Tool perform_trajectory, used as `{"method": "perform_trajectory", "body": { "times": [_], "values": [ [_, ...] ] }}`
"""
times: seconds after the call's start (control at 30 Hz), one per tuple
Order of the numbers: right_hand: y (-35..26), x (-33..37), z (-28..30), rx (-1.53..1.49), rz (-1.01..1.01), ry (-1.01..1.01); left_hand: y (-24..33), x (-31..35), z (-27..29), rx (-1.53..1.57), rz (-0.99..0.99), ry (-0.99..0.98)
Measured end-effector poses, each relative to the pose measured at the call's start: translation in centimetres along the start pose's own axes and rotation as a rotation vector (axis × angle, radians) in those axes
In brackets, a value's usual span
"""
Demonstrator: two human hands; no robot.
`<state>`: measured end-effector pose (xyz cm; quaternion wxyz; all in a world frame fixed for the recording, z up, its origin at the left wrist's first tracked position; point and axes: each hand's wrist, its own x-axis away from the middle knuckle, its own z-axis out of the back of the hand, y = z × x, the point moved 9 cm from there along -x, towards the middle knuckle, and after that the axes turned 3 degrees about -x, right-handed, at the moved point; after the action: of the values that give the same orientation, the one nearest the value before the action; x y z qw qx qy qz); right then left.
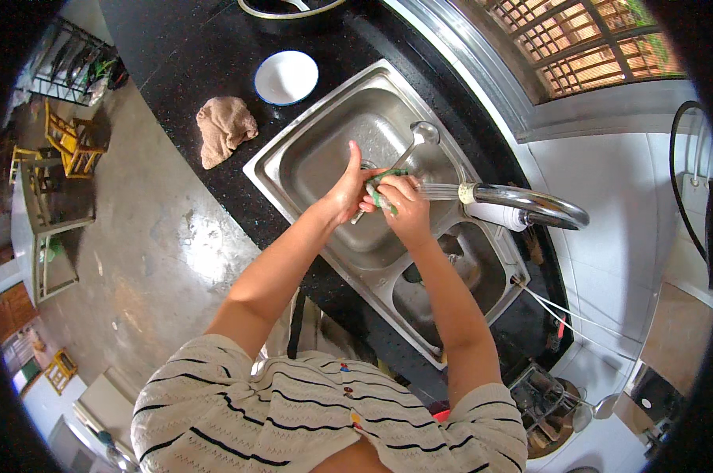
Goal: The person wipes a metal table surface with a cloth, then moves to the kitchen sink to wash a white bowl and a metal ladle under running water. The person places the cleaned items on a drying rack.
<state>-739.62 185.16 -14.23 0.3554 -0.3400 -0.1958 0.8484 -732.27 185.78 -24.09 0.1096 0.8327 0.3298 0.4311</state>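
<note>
A metal ladle (426, 132) slants across the larger sink basin, its handle passing between my hands. My right hand (406, 206) is closed on a soapy green scrubbing pad (381, 199), pressed around the middle of the handle. My left hand (345, 189) meets it from the other side, thumb stretched up and fingers reaching toward the pad. Those fingertips are partly hidden, and whether they bear the handle's weight I cannot tell. From the curved chrome faucet (530, 197), a stream of water (439, 191) falls beside my right hand.
The steel double sink (263, 175) is set in a black speckled counter (175, 47). A white blue-rimmed bowl (286, 77) and a crumpled brown cloth (225, 130) lie beyond its left edge. The smaller basin (451, 268) sits under my right forearm. White cables (557, 307) run along the right.
</note>
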Motion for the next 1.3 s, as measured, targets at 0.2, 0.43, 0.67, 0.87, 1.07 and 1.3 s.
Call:
{"method": "perform_trajectory", "body": {
  "times": [0.2, 0.43, 0.67, 0.87, 1.07, 1.3],
  "values": [
    [2.4, -1.0, 0.7, 0.288, 0.019, -0.057, -1.4, -0.4, 1.0, -0.207, -0.061, 0.041],
    [9.7, 3.3, 4.0, 0.110, -0.444, 0.443, -2.7, -0.4, 4.0, -0.430, -0.138, 0.197],
    [14.5, 5.2, -0.2, -0.955, -0.939, 0.668, -1.9, 0.3, 2.3, -0.581, -0.356, 0.218],
    [13.6, 3.6, 0.6, -0.763, -0.905, 0.721, 0.2, 2.1, 1.1, -0.836, -0.469, 0.317],
    [15.3, 4.9, -1.2, -0.416, -1.134, 0.406, 2.3, 4.6, 0.9, -1.077, -0.611, 0.585],
    [13.3, 6.9, -4.5, -1.132, -1.363, 0.656, 3.8, 5.7, 1.0, -1.342, -0.853, 0.787]
  ]
}}
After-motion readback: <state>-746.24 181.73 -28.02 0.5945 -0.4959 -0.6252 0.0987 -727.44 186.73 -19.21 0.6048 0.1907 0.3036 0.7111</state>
